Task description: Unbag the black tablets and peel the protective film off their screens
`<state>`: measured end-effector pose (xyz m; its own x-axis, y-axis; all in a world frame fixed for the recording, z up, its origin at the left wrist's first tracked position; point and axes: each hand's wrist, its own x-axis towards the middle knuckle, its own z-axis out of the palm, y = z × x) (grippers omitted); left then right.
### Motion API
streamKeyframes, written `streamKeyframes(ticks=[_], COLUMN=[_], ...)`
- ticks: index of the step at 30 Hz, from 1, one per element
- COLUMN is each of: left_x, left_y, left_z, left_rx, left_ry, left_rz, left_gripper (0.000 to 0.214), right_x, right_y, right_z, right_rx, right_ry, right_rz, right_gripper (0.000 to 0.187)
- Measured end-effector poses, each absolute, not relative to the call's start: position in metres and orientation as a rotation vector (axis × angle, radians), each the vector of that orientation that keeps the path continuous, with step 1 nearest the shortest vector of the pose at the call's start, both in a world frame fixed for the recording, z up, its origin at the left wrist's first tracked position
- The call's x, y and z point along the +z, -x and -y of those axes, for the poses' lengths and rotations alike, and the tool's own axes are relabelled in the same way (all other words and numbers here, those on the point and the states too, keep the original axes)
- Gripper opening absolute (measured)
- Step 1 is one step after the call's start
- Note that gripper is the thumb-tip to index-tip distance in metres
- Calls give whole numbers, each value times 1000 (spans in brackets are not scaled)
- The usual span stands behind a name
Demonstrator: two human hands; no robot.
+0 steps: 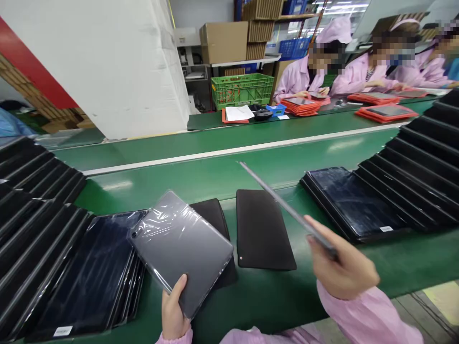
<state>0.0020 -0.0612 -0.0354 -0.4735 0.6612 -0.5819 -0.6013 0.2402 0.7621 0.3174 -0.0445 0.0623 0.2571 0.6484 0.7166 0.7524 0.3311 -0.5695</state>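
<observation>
My left hand (174, 308) grips the lower edge of a grey tablet wrapped in clear plastic film (181, 248), tilted above the belt. My right hand (340, 260) pinches a thin grey tablet (287, 210), held almost edge-on with its far end pointing up the belt. Between my hands, a black tablet case (263, 229) lies flat on the green belt. A second black case (215, 222) lies partly hidden under the wrapped tablet. Dark glossy tablets stand in black slotted racks to the left (82, 272) and right (353, 200).
A green conveyor belt (229, 177) with a white divider strip runs across the view. Beyond it, several co-workers in pink smocks handle tablets among orange-red stacks (301, 106). A green plastic crate (242, 90), a cardboard box (223, 42) and a white pillar (118, 62) stand behind.
</observation>
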Motion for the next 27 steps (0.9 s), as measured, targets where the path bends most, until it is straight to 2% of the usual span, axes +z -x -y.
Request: streamKeyframes(ticks=[2, 5, 12, 15, 16, 20, 27], left_x=[-34, -34, -53, -56, -56, -57, -55], left_y=[-4, -4, 5, 6, 6, 5, 2], left_z=[62, 63, 68, 70, 71, 72, 75], left_rx=[1517, 1531, 1447, 1429, 1429, 1435, 1415], left_ry=[-37, -35, -157, -165, -154, -138, -231], left_rz=[-1411, -1390, -1402, -1373, -1365, -1378, -1413], left_gripper=[50, 48, 64, 67, 68, 71, 68], right_x=[60, 46, -13, -21, -20, -15, -13], right_y=[-310, -294, -257, -251, -249, -242, -253], right_z=[40, 29, 36, 45, 47, 47, 45], right_rx=[-244, -408, -366, -227, -141, 27, -5], right_ry=[1159, 1047, 1086, 1141, 1190, 1443, 1497], right_rz=[1785, 1958, 2297, 2332, 2339, 2356, 2393], right_gripper=[45, 57, 40, 29, 30, 55, 42])
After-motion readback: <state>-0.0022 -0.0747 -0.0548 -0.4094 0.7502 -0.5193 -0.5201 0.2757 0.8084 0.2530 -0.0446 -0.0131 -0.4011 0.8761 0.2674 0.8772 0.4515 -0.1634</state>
